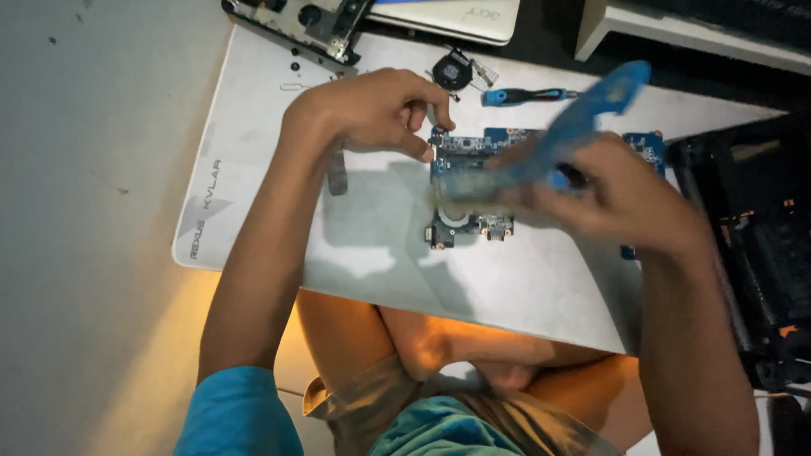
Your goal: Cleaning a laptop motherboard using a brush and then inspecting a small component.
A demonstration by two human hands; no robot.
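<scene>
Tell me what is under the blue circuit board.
The blue circuit board lies on a white mat. The right hand, holding a blurred blue brush, covers its right part; the left hand touches its top-left corner.

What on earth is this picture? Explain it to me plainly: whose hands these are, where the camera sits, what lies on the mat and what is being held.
There is no machine here. A person sits on the floor with a camera worn on the head, so the one picture looks straight down at their own two bare hands.

In front of them lies a white mat. On it rests a blue circuit board. The left hand presses its fingers on the board's upper left edge. The right hand holds a blue brush, blurred by motion, with its bristles over the board.

Further back lie a blue-handled screwdriver and a small round black fan. At the right edge is a dark opened casing, probably of a laptop.
</scene>
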